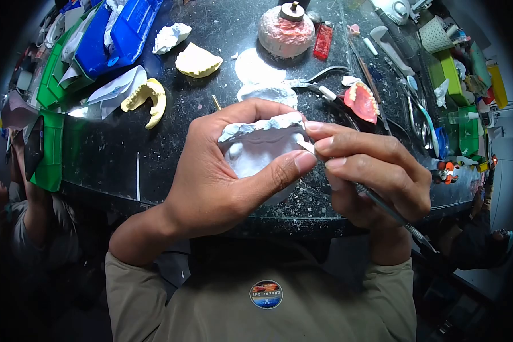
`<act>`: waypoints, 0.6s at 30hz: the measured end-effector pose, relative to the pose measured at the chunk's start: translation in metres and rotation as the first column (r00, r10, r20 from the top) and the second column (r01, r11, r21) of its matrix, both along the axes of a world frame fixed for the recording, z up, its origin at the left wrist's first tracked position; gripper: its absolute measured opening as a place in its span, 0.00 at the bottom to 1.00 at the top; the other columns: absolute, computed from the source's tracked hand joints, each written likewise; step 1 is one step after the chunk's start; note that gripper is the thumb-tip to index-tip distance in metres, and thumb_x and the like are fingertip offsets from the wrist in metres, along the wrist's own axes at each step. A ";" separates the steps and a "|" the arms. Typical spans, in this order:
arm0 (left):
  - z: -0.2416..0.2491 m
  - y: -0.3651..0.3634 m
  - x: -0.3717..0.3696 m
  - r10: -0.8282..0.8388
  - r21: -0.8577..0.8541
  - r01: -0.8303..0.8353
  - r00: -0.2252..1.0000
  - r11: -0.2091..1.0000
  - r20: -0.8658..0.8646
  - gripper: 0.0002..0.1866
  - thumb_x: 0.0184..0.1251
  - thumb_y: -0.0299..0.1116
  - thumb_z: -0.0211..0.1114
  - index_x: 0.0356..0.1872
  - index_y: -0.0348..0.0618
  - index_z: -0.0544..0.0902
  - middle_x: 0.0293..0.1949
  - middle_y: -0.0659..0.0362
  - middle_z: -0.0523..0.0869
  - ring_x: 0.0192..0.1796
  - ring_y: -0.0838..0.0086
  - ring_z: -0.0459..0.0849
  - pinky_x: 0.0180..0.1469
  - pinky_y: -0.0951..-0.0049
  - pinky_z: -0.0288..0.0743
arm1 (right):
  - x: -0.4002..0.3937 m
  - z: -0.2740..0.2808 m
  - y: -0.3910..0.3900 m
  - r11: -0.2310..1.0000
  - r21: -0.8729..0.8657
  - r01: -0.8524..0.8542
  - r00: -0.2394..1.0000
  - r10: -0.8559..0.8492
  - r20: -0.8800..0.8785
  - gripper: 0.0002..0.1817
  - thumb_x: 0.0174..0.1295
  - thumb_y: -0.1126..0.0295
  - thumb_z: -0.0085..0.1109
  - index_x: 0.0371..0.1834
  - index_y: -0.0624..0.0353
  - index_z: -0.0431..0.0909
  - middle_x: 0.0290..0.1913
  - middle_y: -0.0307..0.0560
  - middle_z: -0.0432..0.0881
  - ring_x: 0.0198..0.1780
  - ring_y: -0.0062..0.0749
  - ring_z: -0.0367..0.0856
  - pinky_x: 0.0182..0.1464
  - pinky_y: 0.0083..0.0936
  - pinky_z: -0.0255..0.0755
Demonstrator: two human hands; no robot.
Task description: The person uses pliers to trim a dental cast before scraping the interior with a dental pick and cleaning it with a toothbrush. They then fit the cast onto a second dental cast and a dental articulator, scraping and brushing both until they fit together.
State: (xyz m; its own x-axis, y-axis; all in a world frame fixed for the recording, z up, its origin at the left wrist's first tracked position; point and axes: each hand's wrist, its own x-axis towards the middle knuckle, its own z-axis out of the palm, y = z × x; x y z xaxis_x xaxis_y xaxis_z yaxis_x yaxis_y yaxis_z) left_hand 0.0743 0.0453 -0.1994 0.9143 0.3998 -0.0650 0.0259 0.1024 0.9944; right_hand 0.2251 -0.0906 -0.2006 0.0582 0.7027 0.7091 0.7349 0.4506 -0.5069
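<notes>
My left hand (211, 176) is wrapped round a white plaster dental model (256, 154), thumb across its near side and fingers behind it. The model has a ragged, raised upper edge and a smooth hollow face. Between the fingertips of my right hand (376, 165) is a slim metal dental carver (390, 210). Its pale blade lies right at the model's right edge, beside my left thumb tip, while the knurled shaft slants down to the right below my palm. Behind my left fingers lies another white plaster piece (268, 91), partly covered.
Two yellow dental casts (199, 61) and a white plaster lump (171, 37) lie back left, beside a blue bin (117, 34). A pink wax base with teeth (362, 102), a round plaster block (286, 34) and a red object (323, 41) sit back right, near scattered tools. People are at both sides.
</notes>
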 end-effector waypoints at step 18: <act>-0.026 -0.025 0.001 -0.001 -0.328 -0.017 0.999 0.944 -0.054 0.18 0.66 0.33 0.68 0.52 0.34 0.77 0.41 0.59 0.84 0.42 0.82 0.82 0.44 0.80 0.77 | 0.005 0.008 -0.006 0.976 -0.211 0.052 0.998 -0.057 -0.016 0.06 0.51 0.82 0.66 0.31 0.62 0.81 0.33 0.53 0.86 0.33 0.36 0.88 0.33 0.24 0.82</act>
State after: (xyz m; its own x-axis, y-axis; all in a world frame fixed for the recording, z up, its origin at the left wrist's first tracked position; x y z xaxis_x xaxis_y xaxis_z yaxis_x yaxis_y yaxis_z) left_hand 0.0752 0.0201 -0.2255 0.9029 0.3550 -0.2423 0.0757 0.4234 0.9028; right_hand 0.2300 -0.0968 -0.1925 0.1145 0.8314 0.5438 0.7432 0.2916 -0.6022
